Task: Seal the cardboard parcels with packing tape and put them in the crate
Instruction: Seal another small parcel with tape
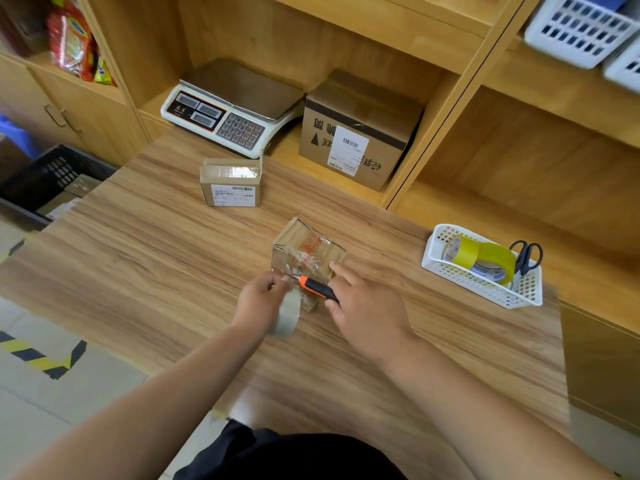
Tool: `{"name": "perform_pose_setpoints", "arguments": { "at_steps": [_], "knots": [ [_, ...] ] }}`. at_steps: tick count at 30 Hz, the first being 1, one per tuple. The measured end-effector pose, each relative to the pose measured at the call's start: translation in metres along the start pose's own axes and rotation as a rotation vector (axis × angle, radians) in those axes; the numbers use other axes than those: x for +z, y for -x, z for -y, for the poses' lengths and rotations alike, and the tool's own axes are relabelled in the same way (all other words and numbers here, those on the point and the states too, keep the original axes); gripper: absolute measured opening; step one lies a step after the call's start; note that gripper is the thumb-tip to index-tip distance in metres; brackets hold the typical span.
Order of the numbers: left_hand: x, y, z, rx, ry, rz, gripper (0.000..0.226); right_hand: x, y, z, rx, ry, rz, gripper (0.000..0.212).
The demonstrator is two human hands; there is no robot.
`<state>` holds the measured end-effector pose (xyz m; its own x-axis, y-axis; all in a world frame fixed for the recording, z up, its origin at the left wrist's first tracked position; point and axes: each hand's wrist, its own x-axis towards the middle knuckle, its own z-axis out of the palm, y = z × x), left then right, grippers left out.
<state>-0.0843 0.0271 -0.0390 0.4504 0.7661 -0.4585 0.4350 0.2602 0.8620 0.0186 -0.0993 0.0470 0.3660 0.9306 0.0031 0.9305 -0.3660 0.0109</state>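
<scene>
While the tape cut is the step that looks pending, here's the geometry that matters. Parcel (308,252) sits at frame centre on the table (156,254), just beyond both hands.

Utility knife (317,287) lies across the parcel's near face. Its long axis runs lower right to upper left, orange nose pointing at the left hand (261,299). The blade tip looks just short of the left fingers. Too small to confirm it's on tape.

Left hand: fingers curled, pinching near the parcel's near lower edge. It also holds the clear tape roll (285,315), which stands on edge under the palm, on the near side of the parcel. The strip between roll and box is transparent, so I can't make it out for sure.

Right hand (367,310): clamped on the knife handle, thumb underneath. The index finger is stretched forward, touching the parcel's right side.

Judgement: the cut travels toward the left fingers, and that's the risk. Glossy tape already covers the parcel's top.

Crate (52,174) is at upper left of frame, off the table edge and well apart from the parcel. The left hand is nearer for the drop. Second parcel (230,185) sits upper centre on the table, near the scale (232,109).
</scene>
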Motion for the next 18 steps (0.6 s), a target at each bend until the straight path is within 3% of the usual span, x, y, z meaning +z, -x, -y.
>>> {"name": "perform_pose_setpoints", "arguments": {
  "at_steps": [3,9,13,15,18],
  "knots": [
    [-0.004,-0.005,0.001,-0.008,-0.017,0.001,0.021,0.001,-0.003,0.009,-0.005,0.101,0.166,0.020],
    [-0.010,-0.003,-0.004,0.001,-0.034,0.060,0.029,-0.008,-0.008,0.012,0.010,0.106,0.274,0.028],
    [-0.009,-0.002,-0.005,0.002,-0.034,0.088,0.030,-0.006,-0.009,0.011,0.029,0.180,0.197,0.047],
    [-0.006,-0.001,-0.006,0.011,-0.057,0.086,0.029,-0.007,-0.009,0.015,0.047,0.248,0.264,0.057],
    [-0.004,-0.001,-0.008,0.026,-0.089,0.066,0.026,-0.011,-0.015,0.021,0.010,0.196,0.146,0.061]
  ]
}}
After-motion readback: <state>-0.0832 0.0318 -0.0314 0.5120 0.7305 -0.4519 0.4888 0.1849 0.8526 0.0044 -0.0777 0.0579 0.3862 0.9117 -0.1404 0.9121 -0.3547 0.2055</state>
